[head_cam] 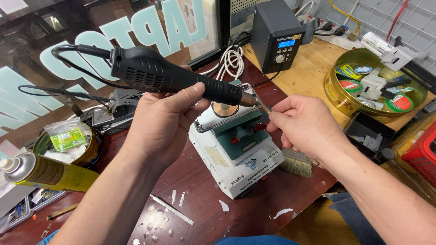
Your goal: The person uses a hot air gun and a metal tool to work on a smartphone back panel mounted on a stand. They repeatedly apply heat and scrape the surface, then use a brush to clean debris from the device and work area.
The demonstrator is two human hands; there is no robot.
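My left hand grips a black hot-air gun handle held level, its metal nozzle pointing right and its black cable looping off to the left. My right hand pinches a thin metal piece right at the nozzle tip. Under both hands stands a small white and green heating fixture on the dark red table. A wooden-handled brush lies beside the fixture, partly under my right hand.
A black control station with a lit display stands at the back. A round gold tin of tape rolls and parts sits right, a black tray and red basket nearer. A yellow spray can and another tin lie left. Thin blades litter the front.
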